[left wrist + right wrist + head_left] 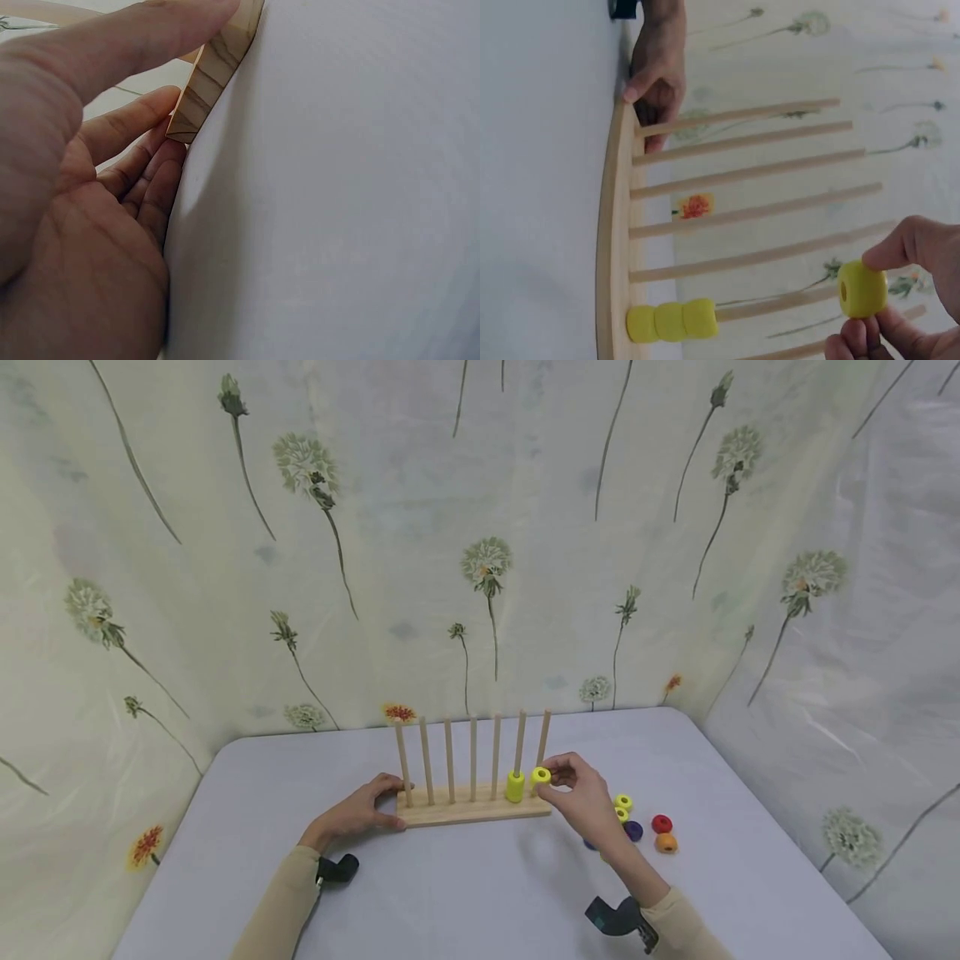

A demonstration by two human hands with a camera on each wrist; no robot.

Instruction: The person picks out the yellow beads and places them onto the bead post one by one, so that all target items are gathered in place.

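A wooden peg stand [472,812] with a row of upright pegs sits on the table. My left hand [366,806] grips the left end of its base, thumb at the front and fingers round behind; the base's end grain [206,94] shows in the left wrist view. Between thumb and fingertips, my right hand [588,797] pinches a yellow bead [865,289], held off the base near the two rightmost pegs. In the right wrist view its hole faces toward the base. Yellow beads [671,321] are stacked at the foot of the second peg from the right.
Right of the stand lie loose yellow beads [623,801], a dark blue bead [633,831], a red bead [662,823] and an orange bead [666,843]. My right forearm partly covers others. A dandelion-print curtain [420,568] hangs behind the white table [450,902].
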